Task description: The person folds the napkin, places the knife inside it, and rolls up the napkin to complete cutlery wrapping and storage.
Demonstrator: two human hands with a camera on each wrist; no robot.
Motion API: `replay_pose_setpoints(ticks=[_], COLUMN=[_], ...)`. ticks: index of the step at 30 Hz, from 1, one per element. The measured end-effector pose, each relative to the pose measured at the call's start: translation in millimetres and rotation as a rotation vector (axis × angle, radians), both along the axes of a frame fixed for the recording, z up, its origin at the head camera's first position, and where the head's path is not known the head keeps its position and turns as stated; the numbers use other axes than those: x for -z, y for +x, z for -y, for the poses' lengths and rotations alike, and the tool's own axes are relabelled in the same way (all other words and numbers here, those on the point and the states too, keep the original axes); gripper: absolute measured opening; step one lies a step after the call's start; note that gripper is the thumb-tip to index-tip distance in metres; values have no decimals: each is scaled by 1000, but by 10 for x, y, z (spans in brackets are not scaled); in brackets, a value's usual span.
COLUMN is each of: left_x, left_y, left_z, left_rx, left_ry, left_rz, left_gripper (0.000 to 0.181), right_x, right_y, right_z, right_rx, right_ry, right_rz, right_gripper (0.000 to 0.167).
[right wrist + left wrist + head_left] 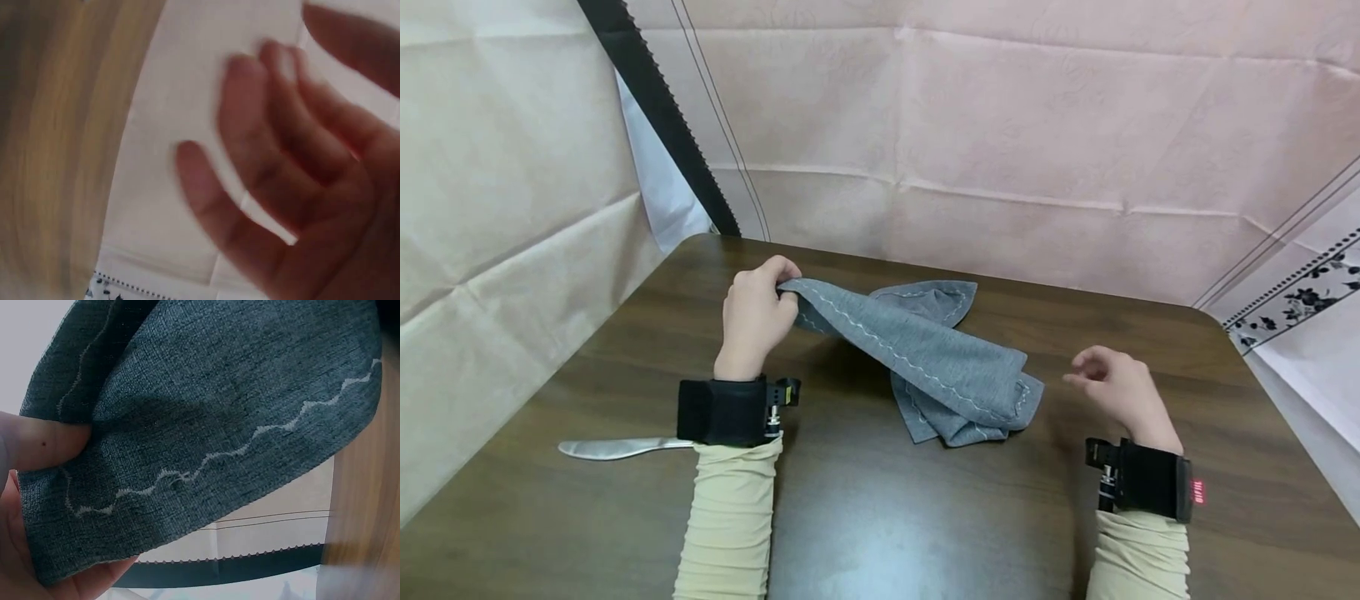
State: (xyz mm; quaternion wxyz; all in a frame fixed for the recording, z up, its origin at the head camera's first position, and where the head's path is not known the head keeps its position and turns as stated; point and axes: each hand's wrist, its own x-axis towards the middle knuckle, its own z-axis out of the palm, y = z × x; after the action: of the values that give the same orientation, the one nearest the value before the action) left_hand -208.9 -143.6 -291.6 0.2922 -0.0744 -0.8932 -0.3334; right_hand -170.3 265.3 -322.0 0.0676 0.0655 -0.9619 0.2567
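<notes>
A grey-blue cloth (917, 342) with pale wavy stitching along its hem lies crumpled and partly folded on the table. My left hand (757, 312) pinches one corner and lifts it off the surface. In the left wrist view, the thumb presses on the cloth (250, 394) while fingers sit behind it. To the right of the cloth, my right hand (1116, 387) hovers with loosely bent fingers. The right wrist view shows that hand (300, 169) holding nothing, its fingers apart and blurred.
A silver table knife (617, 448) lies at the left, its right end hidden by my left forearm. The brown wooden table (910, 517) has rounded far corners. Pale creased sheeting (1000, 125) hangs behind it and along the left side.
</notes>
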Motion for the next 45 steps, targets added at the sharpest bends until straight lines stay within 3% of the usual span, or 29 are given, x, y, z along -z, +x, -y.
replay_pose_setpoints(ticks=[3,7,11,14,19,25,28,32,36,39,43,45], left_x=[-7,-7,-4,-3,-8,-9,-16,-32,-41,-58,-93,-107], left_y=[1,0,-1,1,3,4,9,18,23,36,75,101], left_z=[-7,-12,-21,-35,-67,-63,-54,-60,-63,-40,75,171], left_rx=[-4,-4,-1,8,36,26,25,35,45,69,178,254], left_ry=[1,2,-4,-5,-4,-23,-28,-26,-21,-12,-9,-32], left_rz=[11,24,28,40,59,46,50,54,51,65,139,231], left_gripper=[20,20,18,18,17,18,18,18,17,16,14,13], right_x=[63,224,358,410,426,393,323,166,2,-118,-260,-318], right_y=[-65,-158,-219,-231,-218,-181,-115,44,224,344,505,589], right_z=[90,191,248,252,223,87,-82,-317,-446,-483,-536,-554], right_rx=[-82,-121,-123,-113,-90,-78,-37,64,223,291,213,126], right_ry=[22,40,59,53,5,-58,-78,-100,-181,-273,-302,-275], right_rz=[161,288,319,326,377,419,381,286,161,63,21,26], right_gripper=[33,43,47,40,12,11,8,17,25,25,19,16])
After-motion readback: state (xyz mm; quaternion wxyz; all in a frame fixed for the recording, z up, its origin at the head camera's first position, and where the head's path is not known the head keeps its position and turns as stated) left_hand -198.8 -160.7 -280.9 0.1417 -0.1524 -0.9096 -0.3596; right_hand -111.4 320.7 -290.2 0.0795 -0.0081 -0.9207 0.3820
